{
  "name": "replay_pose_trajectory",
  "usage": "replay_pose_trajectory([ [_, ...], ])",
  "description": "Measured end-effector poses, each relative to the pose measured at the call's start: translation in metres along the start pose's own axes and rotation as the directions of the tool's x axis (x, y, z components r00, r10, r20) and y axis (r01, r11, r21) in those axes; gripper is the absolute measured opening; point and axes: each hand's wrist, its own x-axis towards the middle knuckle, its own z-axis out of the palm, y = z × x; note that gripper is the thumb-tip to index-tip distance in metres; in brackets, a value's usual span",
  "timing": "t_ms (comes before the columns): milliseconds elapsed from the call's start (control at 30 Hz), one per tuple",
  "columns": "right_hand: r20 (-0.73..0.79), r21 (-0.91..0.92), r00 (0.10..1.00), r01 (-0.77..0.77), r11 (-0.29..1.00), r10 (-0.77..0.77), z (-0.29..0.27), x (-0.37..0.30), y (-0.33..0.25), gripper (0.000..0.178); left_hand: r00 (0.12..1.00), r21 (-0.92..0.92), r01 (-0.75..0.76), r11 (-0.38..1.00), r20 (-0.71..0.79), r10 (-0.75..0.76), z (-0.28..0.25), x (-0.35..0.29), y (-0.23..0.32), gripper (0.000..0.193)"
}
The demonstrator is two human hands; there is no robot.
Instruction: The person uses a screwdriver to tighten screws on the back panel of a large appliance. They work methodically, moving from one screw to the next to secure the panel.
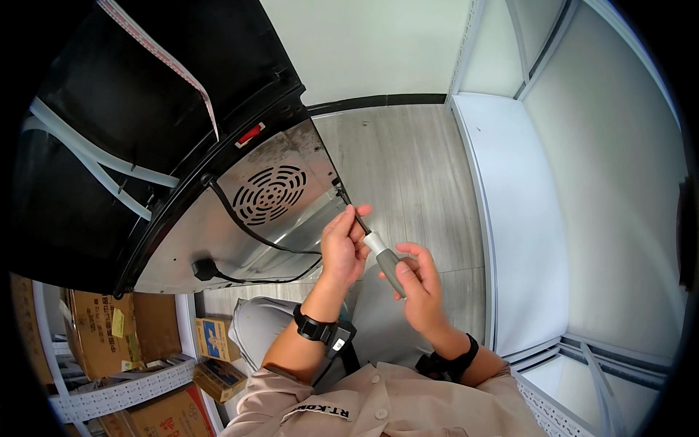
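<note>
My right hand [422,290] grips the grey handle of a screwdriver [389,265] between thumb and fingers. Up at the dark shaft, the fingers of my left hand [342,244] pinch and steady it. The screwdriver slants up and left, its tip at the right edge of a shiny metal panel [218,237], beside a small dark fastening [338,191]. This panel belongs to a black appliance [182,36] and has a round slotted vent [269,195]. Whether the tip sits in a screw is too small to tell.
A black power cord [240,222] loops across the panel to a plug [205,269]. A red switch [250,135], pale hoses [95,154] and a printed strip [164,54] are on the appliance. Cardboard boxes [102,328] fill shelving at lower left; a white shelf unit [520,218] stands right.
</note>
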Motion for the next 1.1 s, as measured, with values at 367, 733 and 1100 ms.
replay_pose_trajectory([
  [367,0.123,-0.687,0.798,0.497,0.530,-0.590,0.006,-0.012,-0.010,0.048,0.998,0.038,-0.042,0.998,-0.045,0.044,0.001,0.003,-0.004,0.030],
  [733,0.062,0.151,0.980,-0.196,0.969,0.188,-0.001,-0.004,-0.002,0.029,0.996,0.046,-0.073,0.996,-0.048,0.075,-0.003,-0.005,-0.014,0.033],
  [1100,0.058,-0.701,0.712,0.528,0.479,-0.700,0.007,-0.010,0.010,0.034,0.992,0.062,-0.033,0.998,-0.121,0.041,0.004,-0.002,-0.012,0.029],
])
